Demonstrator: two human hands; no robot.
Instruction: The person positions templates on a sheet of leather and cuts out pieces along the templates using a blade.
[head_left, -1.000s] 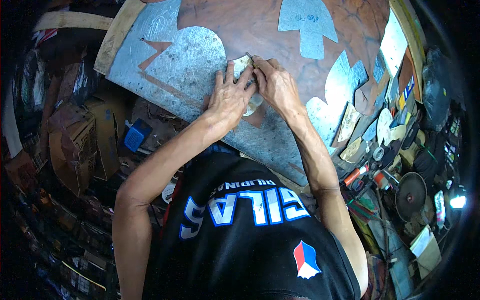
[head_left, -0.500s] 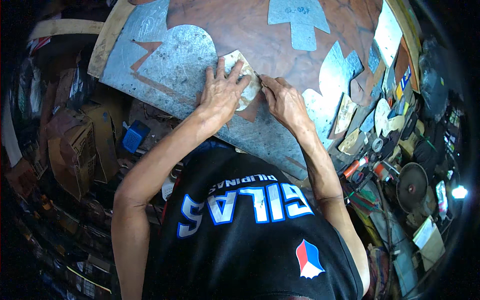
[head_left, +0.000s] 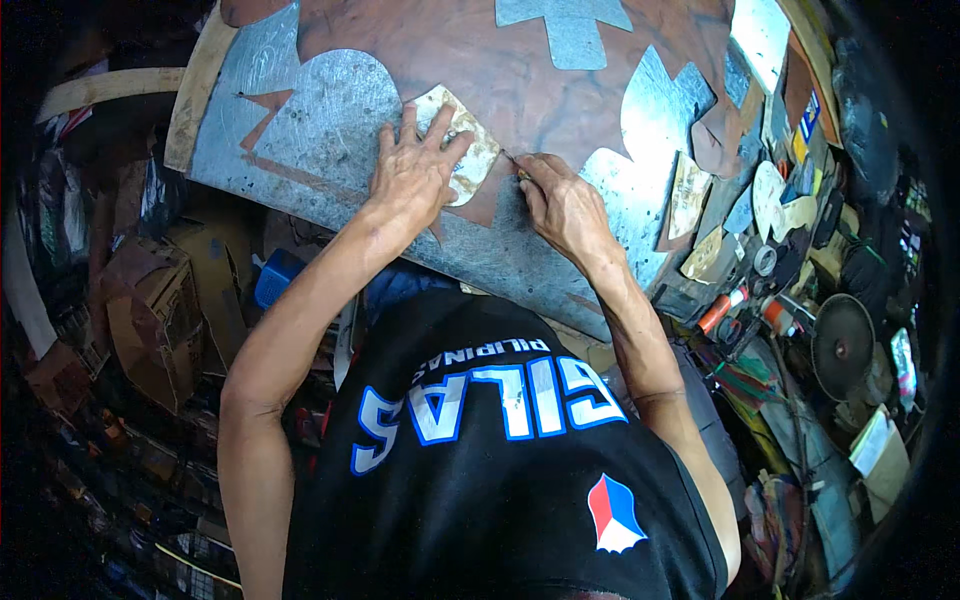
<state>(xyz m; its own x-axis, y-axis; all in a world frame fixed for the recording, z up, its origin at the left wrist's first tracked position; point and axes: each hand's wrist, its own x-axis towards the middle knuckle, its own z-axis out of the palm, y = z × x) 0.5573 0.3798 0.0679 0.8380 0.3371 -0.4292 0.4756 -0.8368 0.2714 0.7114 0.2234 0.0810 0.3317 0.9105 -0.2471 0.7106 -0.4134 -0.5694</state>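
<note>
My left hand [head_left: 412,172] lies flat with fingers spread on a cream, brown-stained template [head_left: 478,145]. The template rests on a large brown leather-like sheet [head_left: 450,45], near a cut edge of it. To the right, my right hand [head_left: 570,205] is closed round a small thin pointed tool [head_left: 513,161]. Its tip is at the template's right corner; most of the handle is hidden in my fingers. Shapes cut out of the sheet leave the grey metal tabletop [head_left: 345,105] showing. A narrow brown strip [head_left: 478,208] runs below the template.
Cut pieces and templates [head_left: 690,200] crowd the table's right side. Beyond are a roll of tape [head_left: 764,261], an orange-and-white tube [head_left: 722,311] and a round dark disc [head_left: 842,347]. At the left stand a cardboard box [head_left: 150,310] and a blue plastic container [head_left: 278,277].
The whole view has shifted a little, so the table sits further left and up. My right hand has drawn slightly away from the template's edge. My left hand stays on the template.
</note>
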